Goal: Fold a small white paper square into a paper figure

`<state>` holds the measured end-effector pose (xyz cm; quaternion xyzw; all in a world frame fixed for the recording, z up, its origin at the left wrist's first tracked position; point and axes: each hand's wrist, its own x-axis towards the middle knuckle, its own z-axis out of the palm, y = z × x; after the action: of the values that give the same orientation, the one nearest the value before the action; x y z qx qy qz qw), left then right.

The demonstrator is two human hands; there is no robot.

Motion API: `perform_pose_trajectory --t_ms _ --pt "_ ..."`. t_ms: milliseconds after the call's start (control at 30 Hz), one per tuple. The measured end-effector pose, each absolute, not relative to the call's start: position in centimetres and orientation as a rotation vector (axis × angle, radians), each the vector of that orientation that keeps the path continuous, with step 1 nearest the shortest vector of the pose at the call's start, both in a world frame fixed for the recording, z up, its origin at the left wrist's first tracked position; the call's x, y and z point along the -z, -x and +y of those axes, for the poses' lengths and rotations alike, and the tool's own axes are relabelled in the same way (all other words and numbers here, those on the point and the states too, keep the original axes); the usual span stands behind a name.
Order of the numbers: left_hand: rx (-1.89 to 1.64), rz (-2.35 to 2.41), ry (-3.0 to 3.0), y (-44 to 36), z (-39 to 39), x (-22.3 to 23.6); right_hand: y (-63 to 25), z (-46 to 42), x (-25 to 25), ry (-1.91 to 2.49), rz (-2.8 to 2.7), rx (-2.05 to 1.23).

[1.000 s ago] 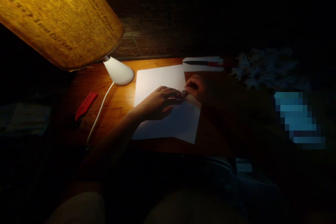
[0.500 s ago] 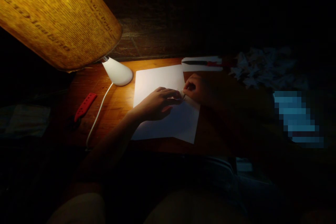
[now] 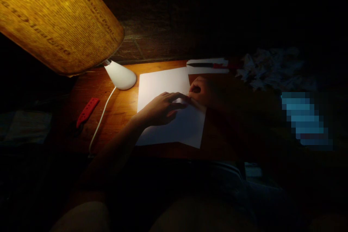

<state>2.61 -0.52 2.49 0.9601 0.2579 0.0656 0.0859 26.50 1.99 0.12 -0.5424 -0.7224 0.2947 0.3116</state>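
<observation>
White sheets of paper [image 3: 163,79] lie on the wooden table under the lamp, their lower edge uneven. Over the middle of the paper, my left hand [image 3: 164,108] has its fingers stretched to the right and apart, the index fingertip meeting my right hand's fingers. My right hand [image 3: 202,92] is at the paper's right edge, thumb and fingers closed in a pinch. Whatever is between the right fingertips is too small and dim to make out. Shadow covers the near half of the paper.
A lamp with a glowing printed shade [image 3: 62,21] and white base [image 3: 121,76] stands at the left, its cord [image 3: 102,116] crossing the table. A red-handled tool [image 3: 88,110] lies beside it. A dark-bladed knife [image 3: 201,65] rests on papers behind; crumpled paper [image 3: 272,69] is piled at right.
My left index finger has reached slightly further right, to my right fingertips. The pale bit seen at the left fingertips earlier is now covered. The whole view has shifted slightly.
</observation>
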Motion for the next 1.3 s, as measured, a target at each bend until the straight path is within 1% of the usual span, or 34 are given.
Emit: perform_pose_trajectory --t_ms 300,633,1300 --pt "-0.234 0.771 -2.845 -2.78 -0.62 -2.6 -26.23 2.0 0.09 1.452 -1.887 -0.737" --pt "-0.259 0.751 -2.877 -2.86 -0.7 -2.56 -26.62 2.01 0.34 1.385 -1.874 -0.768" --pt "-0.209 0.784 -2.871 -2.85 -0.8 -2.82 -26.73 2.14 0.52 1.377 -1.873 -0.781"
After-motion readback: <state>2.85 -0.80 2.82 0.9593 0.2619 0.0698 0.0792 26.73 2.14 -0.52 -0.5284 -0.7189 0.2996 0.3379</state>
